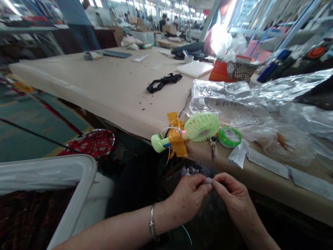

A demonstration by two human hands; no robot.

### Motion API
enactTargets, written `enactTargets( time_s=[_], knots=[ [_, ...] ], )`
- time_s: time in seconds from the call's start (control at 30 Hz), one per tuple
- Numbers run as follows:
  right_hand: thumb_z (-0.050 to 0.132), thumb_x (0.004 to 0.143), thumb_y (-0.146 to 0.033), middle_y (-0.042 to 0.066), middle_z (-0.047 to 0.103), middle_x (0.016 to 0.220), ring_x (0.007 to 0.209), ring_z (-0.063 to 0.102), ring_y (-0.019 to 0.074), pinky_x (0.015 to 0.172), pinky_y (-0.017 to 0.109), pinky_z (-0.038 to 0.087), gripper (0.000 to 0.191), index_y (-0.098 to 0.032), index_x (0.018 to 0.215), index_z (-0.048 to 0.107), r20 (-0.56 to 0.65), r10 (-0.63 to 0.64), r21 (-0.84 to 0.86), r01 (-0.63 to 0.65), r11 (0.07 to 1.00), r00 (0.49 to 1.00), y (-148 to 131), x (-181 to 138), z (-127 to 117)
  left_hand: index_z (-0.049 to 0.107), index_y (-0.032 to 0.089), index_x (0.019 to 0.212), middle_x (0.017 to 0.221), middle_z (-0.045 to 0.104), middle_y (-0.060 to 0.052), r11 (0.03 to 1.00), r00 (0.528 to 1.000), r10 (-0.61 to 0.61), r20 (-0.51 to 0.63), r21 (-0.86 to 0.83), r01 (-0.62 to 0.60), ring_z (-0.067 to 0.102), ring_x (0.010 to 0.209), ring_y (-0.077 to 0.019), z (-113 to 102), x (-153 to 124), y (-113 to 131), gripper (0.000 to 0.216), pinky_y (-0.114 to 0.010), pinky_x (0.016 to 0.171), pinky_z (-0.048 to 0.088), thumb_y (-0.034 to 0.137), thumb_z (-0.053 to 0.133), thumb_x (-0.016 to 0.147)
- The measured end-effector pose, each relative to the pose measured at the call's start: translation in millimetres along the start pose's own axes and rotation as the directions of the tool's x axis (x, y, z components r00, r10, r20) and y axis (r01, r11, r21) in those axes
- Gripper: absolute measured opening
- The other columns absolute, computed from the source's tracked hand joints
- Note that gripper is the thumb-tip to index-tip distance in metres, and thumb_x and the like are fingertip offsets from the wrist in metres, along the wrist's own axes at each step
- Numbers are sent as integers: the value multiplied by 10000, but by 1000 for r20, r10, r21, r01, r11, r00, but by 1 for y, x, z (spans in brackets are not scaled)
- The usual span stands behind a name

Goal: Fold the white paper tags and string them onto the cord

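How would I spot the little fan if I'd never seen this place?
Start at the big tan table and follow its near edge to just beyond the left hand. There the fan lies, orange tape across its handle. Its pale green, slotted round head sets it apart from the brighter green ring beside it.

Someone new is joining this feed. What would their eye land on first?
Probably the lime-green fan, with orange tape around its handle at the near edge of the brown-covered table. Below it, the left hand and right hand pinch a small pale piece. Shiny clear plastic sprawls over the table on the picture's right.
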State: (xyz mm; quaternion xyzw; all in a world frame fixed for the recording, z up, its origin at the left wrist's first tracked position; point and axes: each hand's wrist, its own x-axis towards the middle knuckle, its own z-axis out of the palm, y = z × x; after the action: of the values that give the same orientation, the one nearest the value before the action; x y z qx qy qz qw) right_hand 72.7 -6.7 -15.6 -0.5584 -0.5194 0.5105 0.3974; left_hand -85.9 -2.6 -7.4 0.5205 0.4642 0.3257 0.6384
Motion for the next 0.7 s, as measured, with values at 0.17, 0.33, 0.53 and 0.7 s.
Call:
enactTargets(
  time_s=[0.17,0.33,0.53,0.7],
  knots=[
    [636,774,-440,-20,541,616,569,488,115,521,209,418,267,-180,717,618,-58,-61,-97,55,994,996,-4,15,-1,667,158,792,728,630,1,971,987,155,-44,190,-144,541,701,-121,-10,16,13,189,-214,658,401,235,505,853],
    [607,800,-398,-17,555,615,571,500,117,536,211,421,231,-188,705,618,-96,-166,-230,140,963,981,-8,21,-2,664,161,750,689,638,9,914,961,270,-52,326,-240,531,630,-95,-14,26,13,261,-195,603,374,252,468,898],
    [571,847,-345,-14,582,648,599,543,125,577,221,445,173,-202,761,620,-98,-288,-323,244,914,952,-6,26,-3,669,173,783,699,647,-3,862,939,340,-58,418,-287,550,645,-106,-14,31,13,278,-209,616,375,272,449,921],
    [575,843,-306,-19,593,642,597,558,126,584,220,454,136,-207,765,628,-118,-364,-393,293,872,924,-7,27,-3,675,178,801,725,664,-7,861,932,358,-61,407,-305,563,651,-108,-14,33,14,270,-209,640,399,269,451,920]
  ],
)
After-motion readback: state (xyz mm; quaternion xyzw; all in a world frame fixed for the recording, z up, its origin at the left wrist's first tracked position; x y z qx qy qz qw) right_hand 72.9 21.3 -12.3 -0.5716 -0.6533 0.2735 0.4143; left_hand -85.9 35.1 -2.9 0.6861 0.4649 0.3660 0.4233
